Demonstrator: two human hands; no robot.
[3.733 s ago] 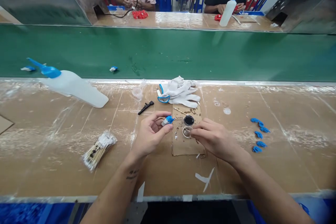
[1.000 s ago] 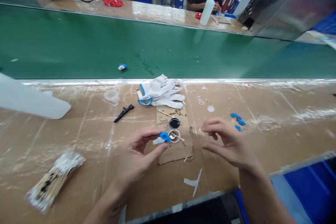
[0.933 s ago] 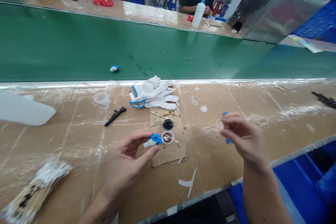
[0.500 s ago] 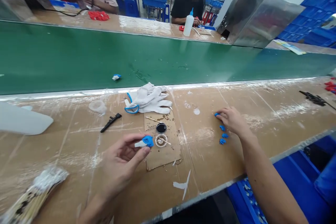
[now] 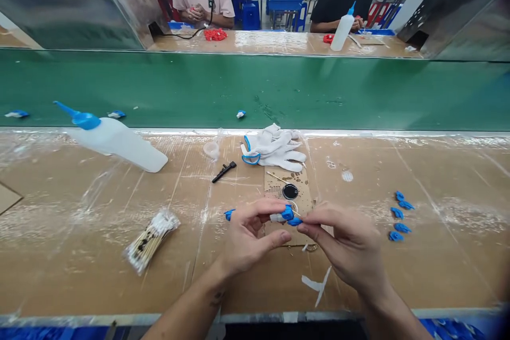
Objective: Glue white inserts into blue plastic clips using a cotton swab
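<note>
My left hand (image 5: 255, 239) is closed in a pinch on a small blue-and-white plastic part (image 5: 276, 217). Close against that part, the fingertips of my right hand (image 5: 346, 241) grip a small blue piece (image 5: 295, 221). The two parts meet or nearly meet; whether they are joined I cannot tell. Behind the fingers, a clear cup (image 5: 294, 204) is mostly hidden, as is a thin stick near it. A cup of black liquid (image 5: 290, 191) stands on a cardboard sheet (image 5: 274, 187). Another blue piece (image 5: 228, 214) shows just left of my left hand.
Several blue pieces (image 5: 402, 228) lie to the right. White gloves (image 5: 274, 149), a black part (image 5: 224, 171), a bagged bundle of swabs (image 5: 153, 239) and a lying squeeze bottle (image 5: 123, 143) are around. Beyond runs a green belt (image 5: 191, 85), with two people across it.
My right hand has left the blue pieces at the right and come to my left hand, bringing one blue piece. My view has turned left and levelled.
</note>
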